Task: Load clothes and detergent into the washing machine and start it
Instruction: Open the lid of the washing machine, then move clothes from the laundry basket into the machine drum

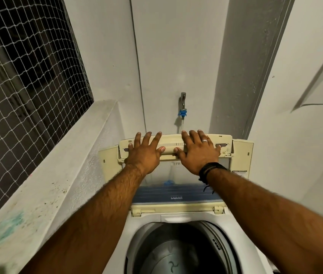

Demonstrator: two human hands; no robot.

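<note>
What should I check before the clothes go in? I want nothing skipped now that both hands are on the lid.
1. The cream folding plastic lid is raised clear of the opening: ok.
2. The grey drum of the white top-loading washing machine has room: ok, no clothes visible in the part shown.
3. The left hand and right hand are free to pick up laundry: ok, both lie flat on the lid and carry nothing.
4. The metal wall tap with the blue hose connector is turned on: cannot tell.
5. Clothes and detergent are within reach: cannot tell, neither is in view.
</note>
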